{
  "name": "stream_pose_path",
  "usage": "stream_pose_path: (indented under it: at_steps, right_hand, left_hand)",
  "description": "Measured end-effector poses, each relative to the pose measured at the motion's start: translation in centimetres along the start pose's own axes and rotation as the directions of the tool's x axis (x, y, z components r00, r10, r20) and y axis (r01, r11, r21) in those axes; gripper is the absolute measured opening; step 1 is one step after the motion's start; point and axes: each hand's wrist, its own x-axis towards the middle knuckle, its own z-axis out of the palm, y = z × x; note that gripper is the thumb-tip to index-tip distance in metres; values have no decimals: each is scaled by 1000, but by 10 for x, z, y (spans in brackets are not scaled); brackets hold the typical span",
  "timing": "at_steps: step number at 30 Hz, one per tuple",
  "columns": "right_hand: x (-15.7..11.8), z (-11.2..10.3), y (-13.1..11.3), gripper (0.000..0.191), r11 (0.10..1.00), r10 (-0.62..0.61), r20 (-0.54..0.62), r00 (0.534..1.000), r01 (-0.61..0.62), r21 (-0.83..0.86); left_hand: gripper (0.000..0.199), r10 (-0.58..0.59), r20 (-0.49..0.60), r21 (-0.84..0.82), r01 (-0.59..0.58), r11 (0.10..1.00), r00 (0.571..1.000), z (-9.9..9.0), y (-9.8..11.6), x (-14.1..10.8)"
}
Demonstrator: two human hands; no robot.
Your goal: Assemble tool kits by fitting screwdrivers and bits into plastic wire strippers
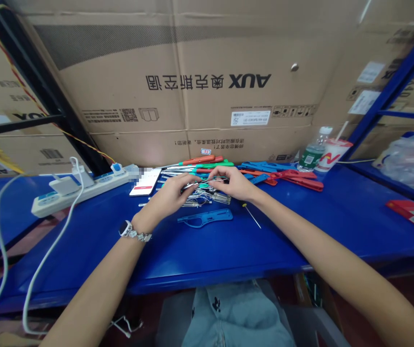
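My left hand (pixel 173 193) is closed in a pinch on a thin, dark and silvery piece at its fingertips. My right hand (pixel 238 184) pinches close beside it, with a thin wire-like strand at its fingers; exactly what each hand holds is too small to name. Below them lie loose thin wires (pixel 202 196) and a clear-handled tool (pixel 221 198). Nearer me, a blue plastic piece with a curved loop (pixel 216 216) lies flat. A small screwdriver with a yellow head (pixel 252 216) rests right of it. Behind my hands are several screwdrivers with orange and green handles (pixel 201 160).
Blue plastic pieces (pixel 265 166) and red ones (pixel 303 179) lie right of the pile. A phone (pixel 146 182) and a power strip (pixel 94 188) are at left. A water bottle (pixel 311 152) and paper cup (pixel 333 153) stand back right. Behind rises a large carton (pixel 200 48).
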Motion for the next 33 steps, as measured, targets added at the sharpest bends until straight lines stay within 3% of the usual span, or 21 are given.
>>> stream_pose_path:
  at_steps: [6, 16, 27, 33]
  right_hand:
    - [-11, 2, -7, 10, 989, -4, 24, 1000, 7, -145]
    - [-16, 5, 0, 26, 988, -79, -2, 997, 78, -133]
    - [-21, 17, 1, 26, 981, -121, -67, 990, 109, -163]
    - [-21, 20, 5, 27, 968, -207, -57, 977, 196, -155]
  left_hand:
    - [23, -25, 9, 14, 25, 1000, 1000, -2, 2, -2]
    - [21, -41, 37, -49, 43, 998, 998, 2, 7, -6]
    - [18, -92, 1, -53, 92, 994, 996, 8, 10, -3]
    - [18, -123, 48, -100, 128, 987, 991, 11, 10, -5]
